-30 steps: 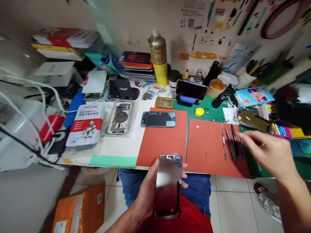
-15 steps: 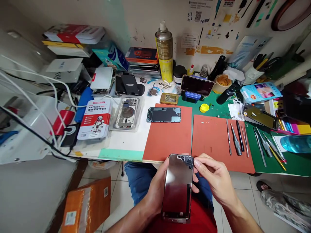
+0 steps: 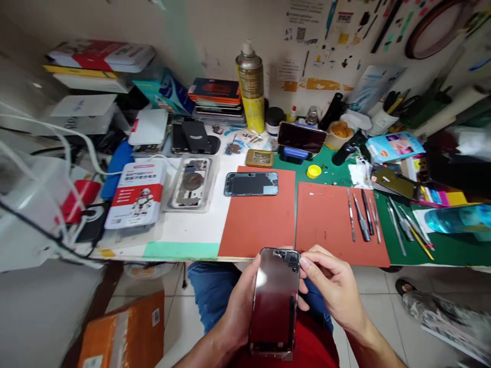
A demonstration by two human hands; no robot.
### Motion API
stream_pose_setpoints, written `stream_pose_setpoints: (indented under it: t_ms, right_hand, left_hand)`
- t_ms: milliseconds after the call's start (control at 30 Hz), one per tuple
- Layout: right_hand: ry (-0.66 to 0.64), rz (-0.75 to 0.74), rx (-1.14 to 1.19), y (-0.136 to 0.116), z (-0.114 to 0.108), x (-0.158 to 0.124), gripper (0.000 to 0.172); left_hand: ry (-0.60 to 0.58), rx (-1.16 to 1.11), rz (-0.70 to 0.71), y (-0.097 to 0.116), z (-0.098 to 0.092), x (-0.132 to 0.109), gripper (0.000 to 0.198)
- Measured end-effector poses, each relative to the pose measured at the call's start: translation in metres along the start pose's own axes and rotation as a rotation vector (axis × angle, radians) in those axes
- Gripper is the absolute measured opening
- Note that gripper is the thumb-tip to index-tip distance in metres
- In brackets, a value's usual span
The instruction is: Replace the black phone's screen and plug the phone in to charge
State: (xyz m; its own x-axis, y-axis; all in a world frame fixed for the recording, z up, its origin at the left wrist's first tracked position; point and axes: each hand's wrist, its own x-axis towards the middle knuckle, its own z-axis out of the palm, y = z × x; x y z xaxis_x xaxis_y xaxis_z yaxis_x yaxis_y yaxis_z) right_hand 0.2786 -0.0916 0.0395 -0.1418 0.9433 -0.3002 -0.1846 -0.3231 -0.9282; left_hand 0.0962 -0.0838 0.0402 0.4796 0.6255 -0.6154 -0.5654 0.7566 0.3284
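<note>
Over my lap, in front of the bench edge, my left hand [image 3: 242, 301] cradles a phone screen [image 3: 275, 306] from its left side and from beneath. The screen's shiny back faces up, with small dark parts along its top end. At its upper right corner my right hand [image 3: 333, 278] has thumb and forefinger pinched against the edge. Anything small between those fingertips is hidden. Beyond the hands, an opened phone body [image 3: 251, 184] lies across the left red-brown mat [image 3: 261, 220].
Several slim tools [image 3: 362, 217] lie on the right red-brown mat [image 3: 322, 235]. Left of the mats are a phone housing in a clear tray [image 3: 192, 181] and a battery box [image 3: 136, 197]. A spray can [image 3: 251, 89] stands at the back. A cardboard box [image 3: 125, 332] is on the floor.
The view has swung slightly, so the bench things sit further left. Both hands keep nearly the same hold on the phone screen, my right fingers still at its upper right corner.
</note>
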Motion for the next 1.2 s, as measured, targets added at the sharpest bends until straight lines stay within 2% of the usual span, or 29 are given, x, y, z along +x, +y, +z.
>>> stream_pose_setpoints:
  t_ms: [67,167,233,300,467,667,800,933,1067,1100,1200]
  right_hand:
    - [0.134,-0.102,-0.257,0.001,-0.009,0.005,0.034]
    - [0.520,-0.256,-0.823,0.001,-0.040,0.019,0.038]
    - [0.746,-0.254,-1.141,-0.001,-0.065,0.027,0.039]
    - [0.850,-0.198,-1.300,-0.004,-0.087,0.035,0.040]
    - [0.901,-0.045,-1.428,-0.017,-0.126,0.045,0.036]
    - [0.862,0.105,-1.508,-0.030,-0.167,0.050,0.029]
    - [0.783,0.157,-1.503,-0.032,-0.183,0.054,0.030]
    - [0.715,0.163,-1.458,-0.035,-0.195,0.058,0.026]
    - [0.735,0.132,-1.390,-0.042,-0.202,0.056,0.019]
    - [0.761,0.092,-1.354,-0.043,-0.201,0.053,0.021]
    - [0.773,-0.095,-1.089,-0.044,-0.188,0.035,0.048]
  left_hand:
    - [0.085,0.035,0.026,0.002,0.001,0.001,0.061]
    - [0.185,0.079,0.080,0.005,0.009,0.001,0.074]
    - [0.242,0.097,0.112,0.006,0.016,0.000,0.077]
    - [0.282,0.111,0.146,0.006,0.023,-0.004,0.077]
    - [0.338,0.206,0.179,0.004,0.027,-0.009,0.082]
    - [0.348,0.302,0.134,0.008,0.019,-0.009,0.092]
    - [0.313,0.228,0.159,0.004,0.016,-0.005,0.081]
    - [0.124,0.129,0.112,0.000,0.011,-0.001,0.070]
    - [0.026,0.058,0.100,0.001,0.005,0.000,0.062]
    - [0.007,0.048,0.108,0.000,0.003,0.000,0.061]
    - [-0.045,0.029,0.117,0.000,0.000,0.000,0.062]
